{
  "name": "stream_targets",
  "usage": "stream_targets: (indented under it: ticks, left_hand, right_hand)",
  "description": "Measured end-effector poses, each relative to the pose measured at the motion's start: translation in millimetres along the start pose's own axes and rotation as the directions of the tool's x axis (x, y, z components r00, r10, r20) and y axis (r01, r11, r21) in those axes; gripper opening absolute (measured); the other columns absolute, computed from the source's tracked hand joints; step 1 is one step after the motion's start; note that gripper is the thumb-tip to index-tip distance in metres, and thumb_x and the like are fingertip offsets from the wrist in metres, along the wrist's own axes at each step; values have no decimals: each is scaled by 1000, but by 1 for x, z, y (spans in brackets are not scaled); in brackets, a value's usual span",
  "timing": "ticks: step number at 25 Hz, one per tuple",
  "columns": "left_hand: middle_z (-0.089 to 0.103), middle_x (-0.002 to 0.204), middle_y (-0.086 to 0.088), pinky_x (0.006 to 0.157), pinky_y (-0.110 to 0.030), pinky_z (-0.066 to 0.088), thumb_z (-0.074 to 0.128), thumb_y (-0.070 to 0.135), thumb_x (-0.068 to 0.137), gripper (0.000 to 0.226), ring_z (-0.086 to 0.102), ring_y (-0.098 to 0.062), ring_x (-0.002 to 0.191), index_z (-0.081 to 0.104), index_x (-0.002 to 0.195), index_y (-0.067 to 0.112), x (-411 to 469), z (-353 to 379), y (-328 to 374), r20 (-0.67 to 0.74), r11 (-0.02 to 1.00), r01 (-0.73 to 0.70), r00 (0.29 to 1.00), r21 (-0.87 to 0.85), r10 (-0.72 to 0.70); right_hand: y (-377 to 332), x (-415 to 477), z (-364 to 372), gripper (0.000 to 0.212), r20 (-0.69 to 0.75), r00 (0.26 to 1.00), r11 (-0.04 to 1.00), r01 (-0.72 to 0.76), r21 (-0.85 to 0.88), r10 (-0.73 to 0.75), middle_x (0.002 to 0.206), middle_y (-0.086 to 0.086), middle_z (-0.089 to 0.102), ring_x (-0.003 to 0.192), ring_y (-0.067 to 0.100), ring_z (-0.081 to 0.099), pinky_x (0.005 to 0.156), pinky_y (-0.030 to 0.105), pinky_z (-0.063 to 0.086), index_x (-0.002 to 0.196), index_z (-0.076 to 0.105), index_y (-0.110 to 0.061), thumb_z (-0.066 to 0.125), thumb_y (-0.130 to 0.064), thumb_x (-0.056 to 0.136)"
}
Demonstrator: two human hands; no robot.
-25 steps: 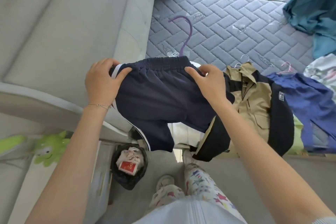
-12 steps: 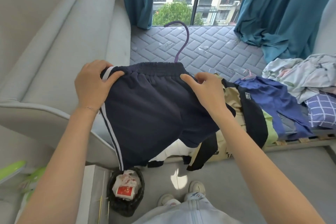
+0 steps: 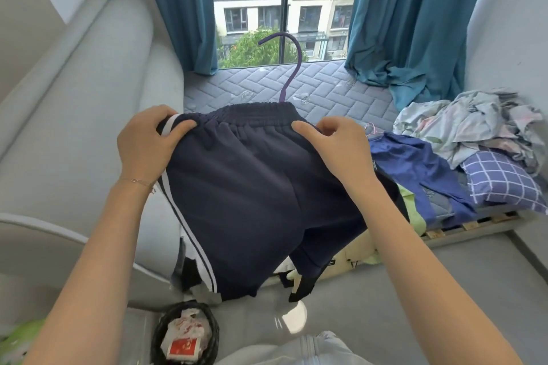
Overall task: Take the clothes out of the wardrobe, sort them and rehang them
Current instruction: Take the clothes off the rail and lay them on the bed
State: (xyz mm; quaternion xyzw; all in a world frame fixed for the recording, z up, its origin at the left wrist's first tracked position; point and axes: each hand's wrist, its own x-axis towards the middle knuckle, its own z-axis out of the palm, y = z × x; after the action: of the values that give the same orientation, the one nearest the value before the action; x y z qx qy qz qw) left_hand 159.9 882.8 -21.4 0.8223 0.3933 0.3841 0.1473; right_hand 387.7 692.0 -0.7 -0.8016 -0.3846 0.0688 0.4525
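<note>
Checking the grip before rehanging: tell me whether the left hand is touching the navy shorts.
Touching. The head view shows the left hand pinching the navy shorts at the waistband.

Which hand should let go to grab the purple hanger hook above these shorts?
Probably the right. The purple hanger hook rises from the waistband close to the right hand, while the left hand grips the navy shorts at the far striped corner.
</note>
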Motion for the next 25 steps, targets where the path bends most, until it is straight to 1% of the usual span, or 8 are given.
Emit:
stream_targets:
  ticks: [5,7,10,12,15,20,23,25]
  left_hand:
    - [65,84,3,69,-34,44,53,57,83,37,57,-18,82,63,81,21,12,57,70,8,998,-32,999,-55,33]
    - [66,85,2,70,-35,44,56,53,85,33,58,-20,83,63,82,20,17,81,100,13,996,-38,999,-83,39]
    - [67,87,0,70,-31,39,61,47,87,28,58,-20,85,64,84,20,21,121,141,11,995,-38,999,-94,39]
    - [67,86,1,69,-29,36,60,49,87,29,57,-19,84,63,84,20,20,152,165,41,994,-44,998,-96,48]
    - [65,82,1,66,-30,35,55,56,83,35,55,-18,80,60,79,21,18,202,192,104,991,-45,993,-127,58]
    - [65,81,1,67,-34,41,50,63,81,41,58,-22,81,59,79,23,30,277,219,158,991,-23,986,-132,44]
    - [66,83,-1,66,-33,39,56,57,84,37,59,-23,83,62,80,21,47,327,238,171,993,-39,984,-113,58]
    - [66,84,-1,65,-30,35,63,50,87,30,59,-23,85,63,81,20,62,366,252,195,994,-37,979,-106,58]
  right_hand:
    - [45,23,-74,60,-46,999,1000,-2,-4,2,53,1,25,55,15,24,57,34,25,55,29,-15,68,-55,78]
    - [62,32,-104,61,-79,997,999,12,-41,-15,56,6,26,56,16,24,57,34,25,56,31,-12,67,-56,79]
    - [90,49,-148,66,-129,992,995,4,-100,-17,58,9,29,56,16,25,56,34,25,58,34,-5,66,-58,78]
    - [116,57,-172,64,-141,990,993,-32,-118,15,57,7,29,56,16,25,56,34,25,58,33,-8,67,-58,78]
    - [160,69,-196,62,-150,986,989,-85,-118,67,56,6,27,55,16,24,56,34,24,56,33,-12,68,-58,78]
    - [224,109,-218,64,-147,982,982,-141,-125,123,55,6,28,54,15,24,55,33,24,55,33,-9,69,-57,78]
    - [265,146,-232,64,-141,978,974,-174,-144,154,53,4,26,53,15,24,55,34,25,54,30,-13,69,-58,77]
    - [295,173,-241,64,-145,972,965,-207,-163,184,52,4,30,52,14,27,55,34,28,54,34,-9,68,-59,77]
